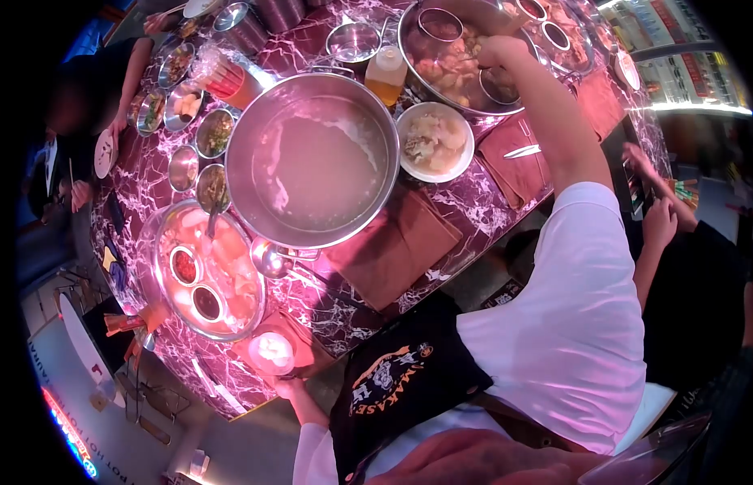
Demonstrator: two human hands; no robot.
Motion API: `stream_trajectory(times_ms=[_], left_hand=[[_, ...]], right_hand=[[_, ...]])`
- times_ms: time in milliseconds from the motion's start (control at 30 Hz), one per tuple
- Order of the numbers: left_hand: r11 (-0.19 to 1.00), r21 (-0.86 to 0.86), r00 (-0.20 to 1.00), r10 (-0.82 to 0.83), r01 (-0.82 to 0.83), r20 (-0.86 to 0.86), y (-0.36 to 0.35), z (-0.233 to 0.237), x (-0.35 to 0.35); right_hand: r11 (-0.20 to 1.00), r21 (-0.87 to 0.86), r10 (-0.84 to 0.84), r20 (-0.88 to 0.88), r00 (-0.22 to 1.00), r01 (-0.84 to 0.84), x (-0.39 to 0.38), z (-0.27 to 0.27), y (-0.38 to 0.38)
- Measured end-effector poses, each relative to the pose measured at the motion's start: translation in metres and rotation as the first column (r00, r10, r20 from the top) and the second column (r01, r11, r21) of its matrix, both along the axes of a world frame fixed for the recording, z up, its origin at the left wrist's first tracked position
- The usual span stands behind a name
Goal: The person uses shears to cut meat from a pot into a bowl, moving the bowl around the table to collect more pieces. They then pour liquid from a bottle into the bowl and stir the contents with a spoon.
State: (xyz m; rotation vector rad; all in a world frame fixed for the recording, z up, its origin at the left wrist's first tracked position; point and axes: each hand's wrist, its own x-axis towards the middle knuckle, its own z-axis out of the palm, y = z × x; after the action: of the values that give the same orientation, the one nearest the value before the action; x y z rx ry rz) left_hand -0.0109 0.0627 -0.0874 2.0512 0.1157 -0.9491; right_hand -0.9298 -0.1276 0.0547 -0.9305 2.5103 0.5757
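My right hand reaches over a wide steel pot of pale, chunky food in broth. Its fingers are closed, but what they grip is too small to make out. Just below it a round strainer sits in the food, and a second strainer rests at the pot's far side. Low at the table's front edge, my left hand holds a small white bowl from beneath, its fingers partly hidden. Something white is in the bowl.
A large pot of cloudy broth stands mid-table, a ladle beside it. Around it are a filled bowl, a sauce bottle, a platter with dips and several small steel bowls. Other people sit at left and right.
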Motion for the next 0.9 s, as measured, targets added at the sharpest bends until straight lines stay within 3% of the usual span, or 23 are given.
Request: stream_trajectory(times_ms=[67,133,200,333,400,433,533,667,767,900], left_hand=[[0.998,0.04,0.994,0.054,-0.058,0.095,-0.006,0.013,-0.023],[0.995,-0.062,0.991,0.079,-0.072,0.108,-0.005,0.007,-0.018],[0.998,-0.038,0.988,0.058,-0.053,0.145,-0.006,0.01,-0.019],[0.997,-0.073,0.988,-0.007,0.018,0.152,-0.002,-0.009,-0.001],[0.996,-0.087,0.993,0.007,0.004,0.119,-0.001,-0.015,0.004],[0.995,-0.096,0.996,0.018,-0.009,0.088,-0.001,-0.017,0.007],[0.995,0.036,0.986,0.086,-0.092,0.143,-0.019,0.039,-0.059],[0.996,-0.014,0.991,0.084,-0.083,0.103,-0.01,0.014,-0.03],[0.989,-0.141,0.994,-0.018,0.033,0.105,0.003,-0.016,0.007],[0.993,-0.093,0.984,-0.055,0.072,0.168,0.006,-0.032,0.023]], right_hand=[[0.987,0.162,-0.006,0.063,0.998,-0.004,-0.005,0.005,-0.008],[0.988,0.151,-0.003,0.031,1.0,-0.002,-0.015,-0.015,-0.008],[0.991,0.031,0.131,-0.001,0.991,-0.131,-0.011,-0.022,-0.004],[0.998,0.038,0.035,0.13,0.991,-0.04,-0.02,-0.031,-0.011],[0.937,0.063,0.343,0.033,0.939,-0.344,-0.022,-0.028,-0.009],[0.937,0.06,0.342,0.032,0.939,-0.343,-0.024,-0.028,-0.007],[0.946,0.051,0.315,0.085,0.945,-0.32,-0.012,-0.008,0.0],[0.882,-0.187,0.461,0.145,0.875,-0.434,-0.012,-0.017,0.016],[0.887,-0.268,0.429,0.177,0.886,-0.376,-0.001,-0.02,0.024],[0.834,-0.442,0.448,0.19,0.874,-0.331,0.006,-0.028,0.034]])
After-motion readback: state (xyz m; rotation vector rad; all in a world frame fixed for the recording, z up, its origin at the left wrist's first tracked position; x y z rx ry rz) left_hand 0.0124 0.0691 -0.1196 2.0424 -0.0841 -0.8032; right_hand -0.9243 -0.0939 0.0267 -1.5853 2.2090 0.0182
